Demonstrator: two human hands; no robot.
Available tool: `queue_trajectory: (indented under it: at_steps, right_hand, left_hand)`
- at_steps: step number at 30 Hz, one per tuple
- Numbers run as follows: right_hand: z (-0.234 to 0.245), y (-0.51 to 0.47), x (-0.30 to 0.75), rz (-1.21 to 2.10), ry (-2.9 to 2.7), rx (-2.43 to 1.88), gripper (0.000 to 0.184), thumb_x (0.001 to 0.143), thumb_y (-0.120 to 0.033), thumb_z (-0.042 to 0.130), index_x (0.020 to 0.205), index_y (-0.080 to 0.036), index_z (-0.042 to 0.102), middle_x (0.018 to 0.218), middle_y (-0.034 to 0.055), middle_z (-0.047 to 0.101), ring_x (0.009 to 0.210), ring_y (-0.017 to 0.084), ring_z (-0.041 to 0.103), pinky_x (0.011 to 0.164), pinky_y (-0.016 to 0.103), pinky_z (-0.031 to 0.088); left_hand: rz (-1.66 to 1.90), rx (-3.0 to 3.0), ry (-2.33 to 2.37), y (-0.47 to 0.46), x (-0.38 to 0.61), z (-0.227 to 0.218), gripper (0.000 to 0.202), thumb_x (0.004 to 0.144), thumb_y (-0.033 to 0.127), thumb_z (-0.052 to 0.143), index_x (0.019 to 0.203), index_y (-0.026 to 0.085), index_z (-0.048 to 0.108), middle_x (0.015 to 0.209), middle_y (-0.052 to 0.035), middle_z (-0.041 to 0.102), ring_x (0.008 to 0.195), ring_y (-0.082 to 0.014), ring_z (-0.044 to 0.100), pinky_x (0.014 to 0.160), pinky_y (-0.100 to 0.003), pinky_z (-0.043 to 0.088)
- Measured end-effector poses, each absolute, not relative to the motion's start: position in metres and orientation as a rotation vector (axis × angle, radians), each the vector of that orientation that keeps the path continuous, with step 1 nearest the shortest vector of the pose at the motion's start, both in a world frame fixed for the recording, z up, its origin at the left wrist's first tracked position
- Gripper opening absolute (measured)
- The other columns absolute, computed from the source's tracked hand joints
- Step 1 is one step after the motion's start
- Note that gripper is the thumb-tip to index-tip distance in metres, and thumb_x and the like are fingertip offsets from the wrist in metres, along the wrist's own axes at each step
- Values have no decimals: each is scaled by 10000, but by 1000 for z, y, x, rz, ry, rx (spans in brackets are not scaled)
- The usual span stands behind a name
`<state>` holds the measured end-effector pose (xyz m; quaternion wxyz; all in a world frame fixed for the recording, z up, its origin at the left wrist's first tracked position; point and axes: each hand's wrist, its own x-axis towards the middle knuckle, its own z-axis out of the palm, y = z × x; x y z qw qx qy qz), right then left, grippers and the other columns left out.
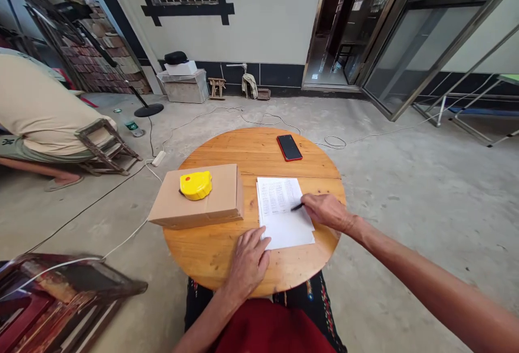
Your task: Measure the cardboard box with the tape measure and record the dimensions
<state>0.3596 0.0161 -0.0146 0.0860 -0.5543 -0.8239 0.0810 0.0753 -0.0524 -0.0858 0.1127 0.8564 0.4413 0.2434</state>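
Observation:
My right hand (324, 211) is closed around a black pen (297, 207), its tip at the written lines on a white sheet of paper (284, 228). Rows of handwriting fill the upper part of the sheet, too small to read; the lower part is blank. Another sheet's edge shows beneath it. My left hand (250, 258) lies flat with fingers stretched out, fingertips on the paper's lower left edge. Left of the paper sits a closed cardboard box (219, 193) with a yellow tape measure (195, 185) on top. A phone (289, 147) with a red edge lies beyond the paper.
Everything rests on a round wooden table (259, 153). At left, a person (44, 110) sits on a small wooden stool (107, 147). Cables and a power strip (159, 158) lie on the concrete floor. A wooden chair (68, 299) stands lower left; a glass door (421, 45) stands open at right.

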Motion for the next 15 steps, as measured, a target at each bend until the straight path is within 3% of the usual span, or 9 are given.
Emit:
queue_trajectory:
  at_steps: [4,8,11,15]
  right_hand:
    - [3,-4,384,280,-1714,-1742,202,902,-298,493,1038,-207,611,784,42,686,601,187,620,595,313,458]
    - [14,-32,391,589,-1211,-1503,363,953,-489,435,963,-201,657,731,38,669,553,170,580,533,309,440]
    - [4,-49,384,675,-1085,-1504,469,964,-552,387,959,-196,692,563,-2,579,503,159,520,533,311,424]
    - [-20,-62,364,819,-860,-1395,415,934,-562,467,912,-202,672,534,-35,532,439,131,489,469,282,395]
  left_hand:
    - [777,2505,1311,-54,73,-88,289,870,116,521,1125,188,637,1281,-104,610,1162,-277,526,956,-472,482]
    - [920,2475,1360,-53,80,-80,303,871,122,527,1153,180,620,1247,-122,601,1143,-277,533,949,-467,487]
    - [989,2465,1342,-51,89,-73,299,878,105,515,1149,180,618,1230,-121,598,1146,-263,532,966,-456,481]
    - [978,2468,1296,-52,97,-71,274,878,94,506,1095,195,639,1197,-103,612,1127,-255,544,954,-444,491]
